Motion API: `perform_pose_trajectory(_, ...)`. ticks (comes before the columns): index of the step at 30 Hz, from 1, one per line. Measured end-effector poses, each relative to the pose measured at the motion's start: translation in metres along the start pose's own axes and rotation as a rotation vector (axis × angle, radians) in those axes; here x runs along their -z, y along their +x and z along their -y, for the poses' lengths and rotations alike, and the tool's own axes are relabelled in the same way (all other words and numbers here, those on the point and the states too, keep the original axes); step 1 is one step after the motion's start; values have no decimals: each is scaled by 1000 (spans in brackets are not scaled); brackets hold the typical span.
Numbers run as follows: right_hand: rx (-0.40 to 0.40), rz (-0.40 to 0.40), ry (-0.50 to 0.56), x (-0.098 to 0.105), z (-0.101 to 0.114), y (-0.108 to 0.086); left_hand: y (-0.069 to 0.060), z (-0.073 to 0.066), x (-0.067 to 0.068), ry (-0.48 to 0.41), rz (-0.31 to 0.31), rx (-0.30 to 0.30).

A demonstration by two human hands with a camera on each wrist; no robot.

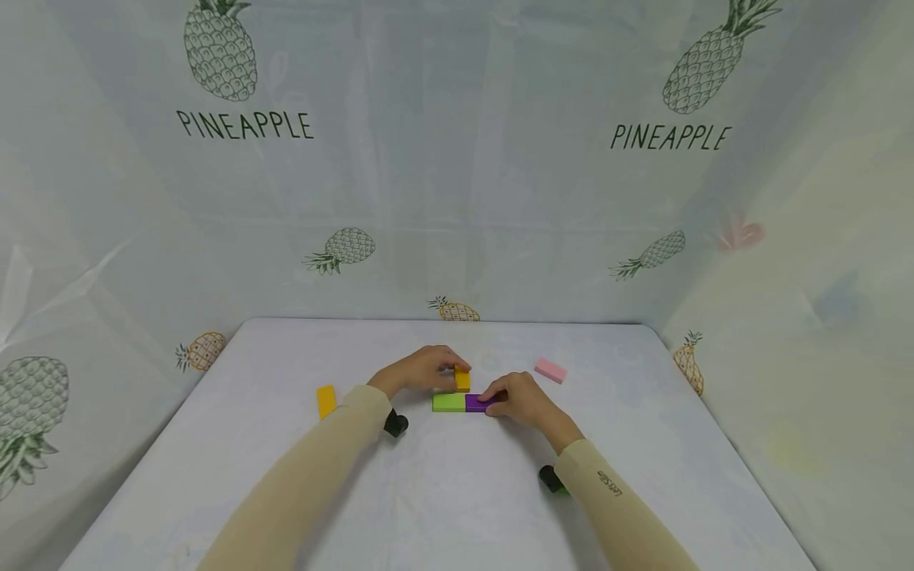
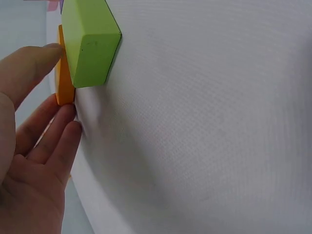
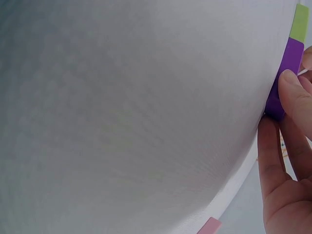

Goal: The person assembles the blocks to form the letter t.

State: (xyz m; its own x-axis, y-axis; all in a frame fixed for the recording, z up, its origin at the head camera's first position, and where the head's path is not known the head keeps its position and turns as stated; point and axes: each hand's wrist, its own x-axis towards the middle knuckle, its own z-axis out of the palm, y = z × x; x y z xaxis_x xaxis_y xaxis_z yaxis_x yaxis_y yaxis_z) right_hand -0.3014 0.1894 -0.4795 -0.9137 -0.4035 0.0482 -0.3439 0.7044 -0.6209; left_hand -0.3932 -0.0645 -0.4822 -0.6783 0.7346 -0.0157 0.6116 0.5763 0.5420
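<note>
A green block (image 1: 448, 403) and a purple block (image 1: 477, 403) lie end to end on the table, touching. My left hand (image 1: 427, 369) is just behind the green block and pinches an orange block (image 1: 462, 379). In the left wrist view the thumb lies on the orange block (image 2: 65, 73) and the other fingers are at its end, beyond the green block (image 2: 92, 46). My right hand (image 1: 524, 398) grips the right end of the purple block, its thumb on the side in the right wrist view, where the purple block (image 3: 291, 56) meets the green one.
Another yellow-orange block (image 1: 326, 400) lies to the left, partly behind the left sleeve. A pink block (image 1: 551, 370) sits farther back on the right. A white cloth printed with pineapples hangs behind the white table (image 1: 443, 507). Black wrist devices show under both sleeves.
</note>
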Motion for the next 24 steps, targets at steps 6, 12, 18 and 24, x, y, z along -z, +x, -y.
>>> perform_pose_trajectory(6,-8,-4,-4,-1,-3,1,2,1,-2,9,-17,10)
perform_pose_trajectory(12,-15,-1,8,-2,-5,1,4,-1,-5,42,-45,-9)
perform_pose_trajectory(18,-14,-3,7,-3,-6,3,5,0,-8,39,-61,-15)
perform_pose_trajectory(24,2,-6,1,-3,-7,3,6,0,-9,25,-72,7)
